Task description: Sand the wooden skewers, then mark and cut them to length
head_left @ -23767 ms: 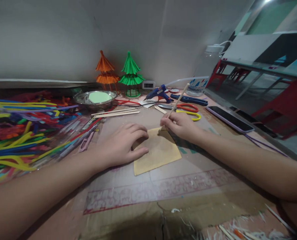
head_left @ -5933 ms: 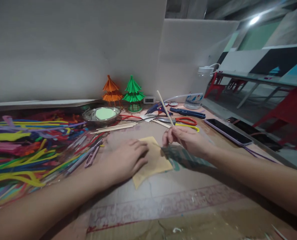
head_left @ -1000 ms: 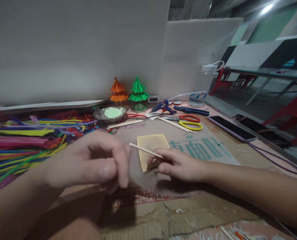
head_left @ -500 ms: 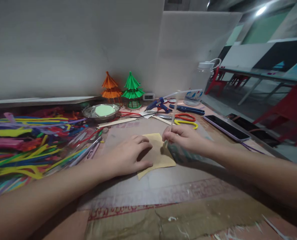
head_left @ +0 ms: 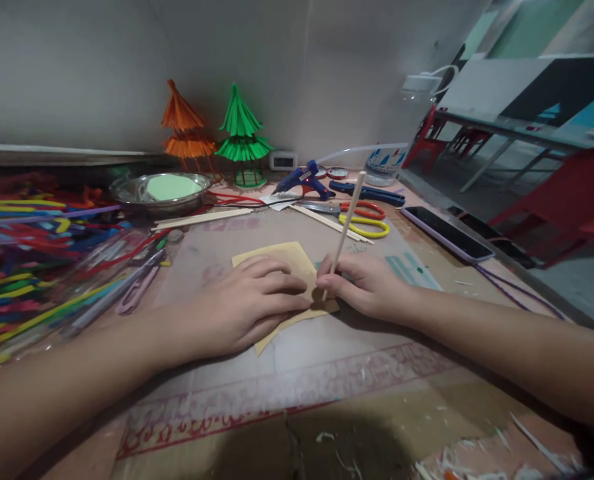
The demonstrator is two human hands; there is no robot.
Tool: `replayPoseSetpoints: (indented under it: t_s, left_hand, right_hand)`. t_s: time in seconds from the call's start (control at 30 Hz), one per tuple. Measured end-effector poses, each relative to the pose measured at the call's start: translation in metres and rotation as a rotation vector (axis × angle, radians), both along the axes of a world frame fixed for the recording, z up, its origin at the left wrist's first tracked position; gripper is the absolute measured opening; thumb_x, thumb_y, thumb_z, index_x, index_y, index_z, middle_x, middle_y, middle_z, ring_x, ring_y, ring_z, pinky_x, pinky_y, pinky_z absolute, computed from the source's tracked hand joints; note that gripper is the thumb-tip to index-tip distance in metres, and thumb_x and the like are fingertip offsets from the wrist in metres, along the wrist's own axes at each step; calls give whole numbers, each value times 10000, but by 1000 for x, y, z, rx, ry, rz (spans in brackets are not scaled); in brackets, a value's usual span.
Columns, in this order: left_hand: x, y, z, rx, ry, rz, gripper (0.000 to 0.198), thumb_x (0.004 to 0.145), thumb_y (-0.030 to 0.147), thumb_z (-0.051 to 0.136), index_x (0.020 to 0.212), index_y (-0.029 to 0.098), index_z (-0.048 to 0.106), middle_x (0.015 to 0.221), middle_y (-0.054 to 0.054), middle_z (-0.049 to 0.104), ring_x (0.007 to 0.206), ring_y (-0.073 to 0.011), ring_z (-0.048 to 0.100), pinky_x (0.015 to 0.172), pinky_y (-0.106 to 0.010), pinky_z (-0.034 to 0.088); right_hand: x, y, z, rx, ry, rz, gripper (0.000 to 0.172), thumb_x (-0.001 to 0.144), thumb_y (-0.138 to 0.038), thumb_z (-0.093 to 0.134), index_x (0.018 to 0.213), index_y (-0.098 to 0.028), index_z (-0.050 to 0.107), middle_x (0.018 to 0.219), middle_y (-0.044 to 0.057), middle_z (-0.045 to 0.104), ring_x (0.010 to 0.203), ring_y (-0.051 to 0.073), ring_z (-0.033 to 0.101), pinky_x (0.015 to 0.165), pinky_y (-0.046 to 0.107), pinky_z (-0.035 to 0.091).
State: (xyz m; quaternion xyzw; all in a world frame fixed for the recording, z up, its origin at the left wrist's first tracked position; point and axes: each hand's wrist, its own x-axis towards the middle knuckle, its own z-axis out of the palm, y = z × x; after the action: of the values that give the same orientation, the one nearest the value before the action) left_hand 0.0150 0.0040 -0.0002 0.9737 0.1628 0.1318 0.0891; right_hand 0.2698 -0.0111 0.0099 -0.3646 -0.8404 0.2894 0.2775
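A tan square of sandpaper (head_left: 293,259) lies on the worktable's cardboard mat. My left hand (head_left: 247,308) lies flat on it with fingers stretched out, pressing it down. My right hand (head_left: 364,285) pinches a thin wooden stick (head_left: 345,227) near its lower end. The stick stands nearly upright, its tip touching the sandpaper beside my left fingertips.
A heap of coloured pipe cleaners (head_left: 31,267) fills the left side. Behind stand an orange (head_left: 184,130) and a green paper tree (head_left: 241,133), a metal dish (head_left: 161,190), loose sticks (head_left: 201,217), a blue glue gun (head_left: 301,181), scissors (head_left: 364,219) and a phone (head_left: 444,232).
A second ago my left hand was lifted off the sandpaper and the stick lay slanted; now the left hand presses the sheet and the stick stands upright on it.
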Motion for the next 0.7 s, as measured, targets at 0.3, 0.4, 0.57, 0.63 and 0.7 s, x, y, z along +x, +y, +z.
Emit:
replayPoseSetpoints:
  t_s: [0.3,0.4,0.57,0.63,0.7]
  left_hand:
    - [-2,0,2,-140,6,1,327,1033,342,510,1298,259,683,1389,-77,648,1316,-263,551,1158,-447,397]
    - [-1,-2,4,-155,-18,-29,307,1029,327,519,1267,240,693,1362,-88,655,1293,-262,570,1146,-437,414]
    - [0,-1,2,-165,-33,-22,307,1031,339,516,1253,234,701,1356,-101,657,1284,-279,579,1127,-468,438]
    - [-1,0,0,-175,-36,-29,310,1028,348,519,1251,232,702,1367,-107,653,1291,-294,576,1122,-492,443]
    - [-1,0,0,-171,-39,-35,305,1027,342,520,1242,228,704,1370,-110,652,1290,-299,577,1123,-503,442]
  right_hand:
    - [1,-6,3,135,-171,65,243,990,-308,506,810,-207,633,735,47,681,679,173,603,652,281,411]
    - [-2,-8,1,105,-133,130,229,1007,-274,491,855,-207,648,775,47,711,707,168,635,675,273,434]
    - [-2,-10,-1,276,-166,125,231,1005,-225,478,842,-187,637,750,50,706,677,162,617,647,264,432]
    - [0,-10,-1,280,-131,158,211,1007,-191,482,862,-182,635,767,43,715,685,151,630,669,255,449]
    - [1,-11,-1,274,-109,185,197,1008,-181,489,877,-182,636,779,37,722,695,145,641,683,248,458]
